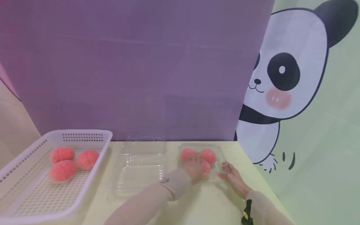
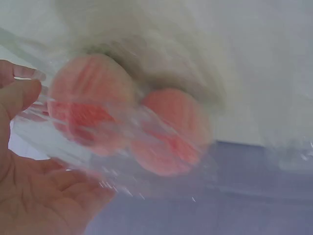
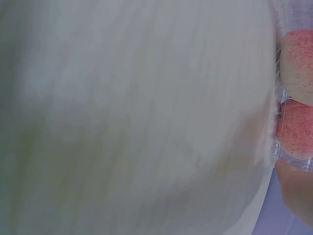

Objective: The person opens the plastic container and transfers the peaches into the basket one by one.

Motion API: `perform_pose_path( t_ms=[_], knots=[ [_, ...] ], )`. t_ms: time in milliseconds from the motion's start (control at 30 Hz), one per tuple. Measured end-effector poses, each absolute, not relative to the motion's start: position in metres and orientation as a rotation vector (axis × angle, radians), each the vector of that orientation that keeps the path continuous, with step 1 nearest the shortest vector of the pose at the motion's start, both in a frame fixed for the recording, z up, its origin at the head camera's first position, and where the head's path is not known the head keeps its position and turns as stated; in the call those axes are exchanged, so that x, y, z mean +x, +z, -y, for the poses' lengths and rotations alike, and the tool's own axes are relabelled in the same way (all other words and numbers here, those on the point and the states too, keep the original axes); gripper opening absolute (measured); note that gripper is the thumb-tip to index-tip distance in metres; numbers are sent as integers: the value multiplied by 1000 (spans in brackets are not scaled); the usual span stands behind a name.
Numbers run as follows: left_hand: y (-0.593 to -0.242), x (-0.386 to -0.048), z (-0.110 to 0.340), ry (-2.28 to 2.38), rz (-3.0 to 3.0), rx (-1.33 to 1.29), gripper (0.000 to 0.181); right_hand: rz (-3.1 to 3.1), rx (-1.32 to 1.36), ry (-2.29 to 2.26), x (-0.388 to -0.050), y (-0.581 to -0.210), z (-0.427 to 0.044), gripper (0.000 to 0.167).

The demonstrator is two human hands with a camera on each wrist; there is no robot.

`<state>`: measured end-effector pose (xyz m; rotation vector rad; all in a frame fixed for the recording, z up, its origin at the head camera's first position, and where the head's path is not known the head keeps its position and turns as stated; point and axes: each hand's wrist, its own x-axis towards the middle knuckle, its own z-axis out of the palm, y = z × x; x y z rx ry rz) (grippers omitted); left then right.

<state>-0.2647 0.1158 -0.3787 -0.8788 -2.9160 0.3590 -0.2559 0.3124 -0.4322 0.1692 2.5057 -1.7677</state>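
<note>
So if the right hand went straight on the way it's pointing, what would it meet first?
Most likely the side of the box holding the pink balls: the right hand is right at that edge, though depth is hard to judge.

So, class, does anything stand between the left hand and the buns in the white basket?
Yes: an open clear container lies between the left hand and the white basket, whose raised right side then stands before the pink buns.
</note>
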Motion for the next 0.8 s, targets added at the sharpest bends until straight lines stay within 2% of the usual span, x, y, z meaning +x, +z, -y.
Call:
perform_pose_path(
  t_ms=[133,267,367,600,800],
  knots=[
    [-381,-265,-130,368,2835,-958,55,-2514,194,-1757,-257,-433,-314,81],
    [-384,-266,-140,364,2742,-948,71,-2507,201,-1781,-258,-434,-314,80],
    [-386,-269,-143,307,2748,-938,74,-2494,189,-1809,-259,-435,-311,80],
    [-386,-274,-144,121,2797,-940,65,-2467,174,-1848,-259,-436,-308,81],
    [-383,-274,-154,307,2851,-955,47,-2461,211,-1838,-258,-437,-311,82]
  ],
)
